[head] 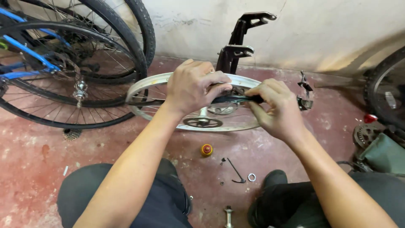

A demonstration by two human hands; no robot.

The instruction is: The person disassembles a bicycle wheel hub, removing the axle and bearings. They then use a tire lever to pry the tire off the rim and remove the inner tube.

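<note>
Bare bicycle rim point(145, 86) | left hand point(192, 86) clenched on near edge | right hand point(276, 107) pinching dark tyre lever point(236, 99) beside it | step: working the rim edge | next: firm grip, 2 hands close | yellow cap point(206, 149) on floor below.

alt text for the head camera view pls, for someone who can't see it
Two bare hands, left hand and right hand, grip a dark tool over a bare silver bicycle wheel rim on a red floor. Small parts lie near the person's knees; tyred wheels lean at left.
</note>
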